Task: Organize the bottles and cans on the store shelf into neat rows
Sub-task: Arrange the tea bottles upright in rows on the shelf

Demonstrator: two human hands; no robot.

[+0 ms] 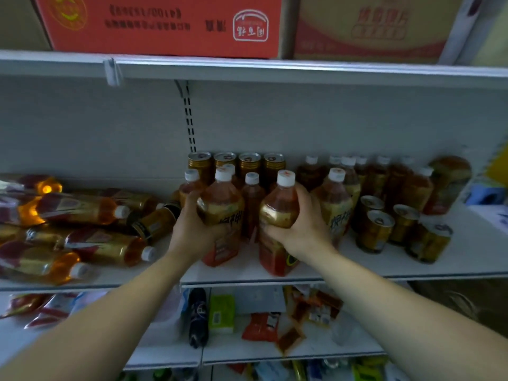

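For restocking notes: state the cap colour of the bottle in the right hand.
The bottle cap is white; the head view shows it best.

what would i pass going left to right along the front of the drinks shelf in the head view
toppled bottles lying on their sides → left hand → left-held bottle → right-held bottle → right hand → standing bottle → upright cans
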